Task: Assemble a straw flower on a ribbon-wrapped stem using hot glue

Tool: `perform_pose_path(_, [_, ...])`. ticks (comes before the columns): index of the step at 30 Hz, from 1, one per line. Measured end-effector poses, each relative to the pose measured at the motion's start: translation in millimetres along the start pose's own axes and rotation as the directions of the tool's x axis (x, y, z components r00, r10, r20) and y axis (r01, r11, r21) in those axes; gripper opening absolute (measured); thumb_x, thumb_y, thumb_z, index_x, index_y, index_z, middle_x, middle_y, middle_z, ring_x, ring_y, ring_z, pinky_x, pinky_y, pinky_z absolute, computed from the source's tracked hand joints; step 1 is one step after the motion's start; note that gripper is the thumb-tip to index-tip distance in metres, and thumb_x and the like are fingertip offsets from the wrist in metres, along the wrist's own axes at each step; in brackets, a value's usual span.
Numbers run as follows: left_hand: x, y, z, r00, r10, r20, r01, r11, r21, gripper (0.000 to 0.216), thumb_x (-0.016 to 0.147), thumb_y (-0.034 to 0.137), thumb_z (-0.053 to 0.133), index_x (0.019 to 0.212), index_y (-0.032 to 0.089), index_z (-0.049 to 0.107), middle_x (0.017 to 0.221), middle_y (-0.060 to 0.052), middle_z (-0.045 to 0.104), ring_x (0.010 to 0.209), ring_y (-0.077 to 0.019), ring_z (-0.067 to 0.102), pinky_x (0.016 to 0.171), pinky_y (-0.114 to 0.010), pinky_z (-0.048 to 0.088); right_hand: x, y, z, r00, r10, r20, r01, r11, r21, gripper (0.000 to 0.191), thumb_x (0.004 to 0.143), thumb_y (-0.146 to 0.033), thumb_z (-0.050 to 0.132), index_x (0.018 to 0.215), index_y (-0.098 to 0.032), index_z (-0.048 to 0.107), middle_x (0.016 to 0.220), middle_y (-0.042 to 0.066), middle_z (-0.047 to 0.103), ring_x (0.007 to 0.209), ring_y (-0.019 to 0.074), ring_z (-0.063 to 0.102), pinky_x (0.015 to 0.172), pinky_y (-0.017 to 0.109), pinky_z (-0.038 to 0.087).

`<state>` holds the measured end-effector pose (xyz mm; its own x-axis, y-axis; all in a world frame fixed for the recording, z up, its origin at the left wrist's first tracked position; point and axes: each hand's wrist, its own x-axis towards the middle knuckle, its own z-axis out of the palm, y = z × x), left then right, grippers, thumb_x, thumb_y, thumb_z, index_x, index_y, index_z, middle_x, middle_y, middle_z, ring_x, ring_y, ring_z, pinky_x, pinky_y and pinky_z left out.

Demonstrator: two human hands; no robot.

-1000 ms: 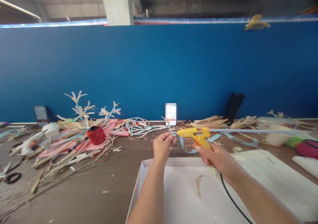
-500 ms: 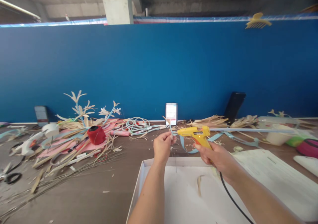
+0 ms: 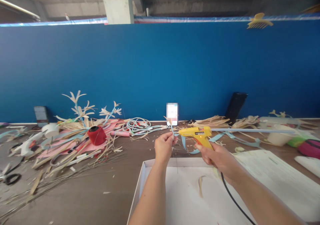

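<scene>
My right hand point(image 3: 217, 158) is wrapped round the handle of a yellow hot glue gun point(image 3: 196, 132). A long pale glue stick point(image 3: 250, 130) sticks out of its back, and a black cord hangs below. My left hand point(image 3: 164, 146) pinches a thin stem wrapped in light blue point(image 3: 172, 129), held upright, with a bare wire running down below the fingers. The glue gun's nozzle points left and meets or nearly meets the stem just above my left fingertips. A small pale tip shows at the stem's top, in front of the phone.
Below my hands lies a white shallow box point(image 3: 185, 191) with a dried strip in it. A lit phone point(image 3: 172, 113) leans on the blue partition. Left are a red thread spool point(image 3: 96, 135), straw flowers point(image 3: 82, 112), wires and scissors point(image 3: 11, 176); right, papers point(image 3: 280, 171) and a white cup point(image 3: 277, 137).
Both hands, the glue gun and the stem stay nearly where they were. Only a very slight shift of the view shows.
</scene>
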<state>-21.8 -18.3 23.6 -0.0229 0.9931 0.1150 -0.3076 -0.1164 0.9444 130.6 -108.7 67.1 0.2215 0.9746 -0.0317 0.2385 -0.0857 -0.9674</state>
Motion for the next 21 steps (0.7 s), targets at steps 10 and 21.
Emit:
perform_pose_path(10, [0.8,-2.5,-0.7,1.0,0.018,0.007,-0.018,0.999,0.032,0.023,0.07,0.022,0.061,0.088,0.012,0.069,0.072,-0.007,0.069,0.067,-0.0161,0.065,0.066,-0.029,0.054,-1.0,-1.0,-0.8,1.0,-0.009,0.012,0.009,1.0,-0.004,0.039,0.069,-0.053,0.058,0.059,-0.02,0.041,0.044,-0.006,0.032,0.045,0.0082,0.025,0.048,0.026,0.02])
perform_pose_path(21, [-0.7,0.5,1.0,1.0,-0.005,0.0,0.005,1.0,-0.021,0.021,0.069,0.021,0.063,0.086,0.011,0.069,0.07,-0.007,0.069,0.069,-0.0169,0.065,0.067,-0.029,0.055,-2.7,-2.9,1.5,1.0,0.002,-0.009,-0.002,1.0,0.005,0.037,0.069,-0.052,0.058,0.059,-0.02,0.044,0.044,-0.006,0.033,0.044,0.008,0.025,0.047,0.026,0.018])
